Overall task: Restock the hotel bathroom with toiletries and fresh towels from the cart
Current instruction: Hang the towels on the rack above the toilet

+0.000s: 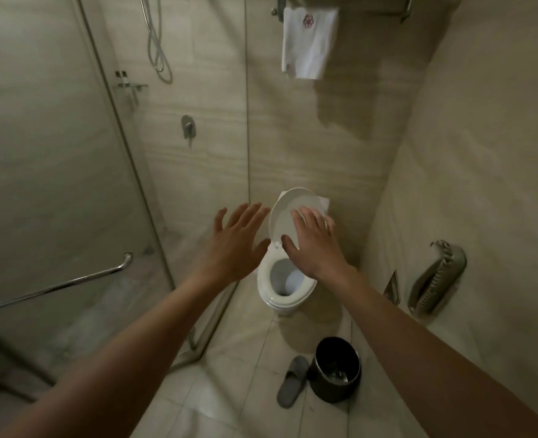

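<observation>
Nearest: left forearm (112,352) and right forearm (425,352), both bare, stretched forward above the floor (229,406). Nothing from the cart is in either hand, and the cart is not in view.

Risks, as I judge them:
- The right hand (316,245) overlaps the raised toilet lid (288,213); I cannot tell whether it touches. A nudge off balance could drop the lid onto the seat (270,300), loudly or onto fingers.
- The bowl is open beneath both hands, so any item fumbled here would land in the water.
- A black bin (335,371) and a grey slipper (293,382) sit on the floor in front of the toilet, in the walking line. That is a trip hazard.
- The glass shower door (71,184) is close beside the left arm, and a swung elbow could strike it.
- The floor looks glossy and is probably slick.

Task things: a white towel (308,42) with a red emblem hangs from the rack (387,7) high on the back wall above the toilet. Small bottles (123,78) stand on the shower shelf (131,86) behind the glass. A paper holder (436,276) is on the right wall; I cannot tell whether it holds a roll.

Pose: both arms are near full reach. The left hand (234,240) is just beside the lid's edge, with the right hand apart from it. Backs face me, fingers are straight and spread, and thumbs point inward. Both hands are empty, gripping nothing.
</observation>
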{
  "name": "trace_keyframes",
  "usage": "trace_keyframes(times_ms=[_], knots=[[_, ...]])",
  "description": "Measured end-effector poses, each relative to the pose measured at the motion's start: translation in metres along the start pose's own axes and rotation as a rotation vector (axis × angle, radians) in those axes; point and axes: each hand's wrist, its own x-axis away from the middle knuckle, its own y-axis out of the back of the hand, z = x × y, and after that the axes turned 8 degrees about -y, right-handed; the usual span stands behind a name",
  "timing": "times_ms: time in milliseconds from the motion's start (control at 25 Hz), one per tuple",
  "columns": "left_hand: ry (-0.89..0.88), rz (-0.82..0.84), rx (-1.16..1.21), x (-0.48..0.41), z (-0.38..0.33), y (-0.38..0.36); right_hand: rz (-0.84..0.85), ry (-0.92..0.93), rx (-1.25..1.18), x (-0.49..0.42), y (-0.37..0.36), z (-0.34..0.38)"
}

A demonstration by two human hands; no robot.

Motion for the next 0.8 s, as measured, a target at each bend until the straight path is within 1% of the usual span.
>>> trace_keyframes(times_ms=[120,280,480,800], knots=[[0.035,0.014,0.021,0.028,-0.009,0.006,-0.013,0.011,-0.001,0.025,-0.015,0.013],[-0.004,0.06,-0.03,0.053,0.001,0.012,-0.03,-0.021,-0.057,0.045,-0.02,0.038],[-0.039,0.057,-0.011,0.095,0.011,0.014,-0.034,-0.024,-0.02,0.081,-0.013,0.058],[-0.108,0.036,-0.011,0.147,-0.013,0.023,-0.073,-0.027,0.005,0.171,0.008,0.063]])
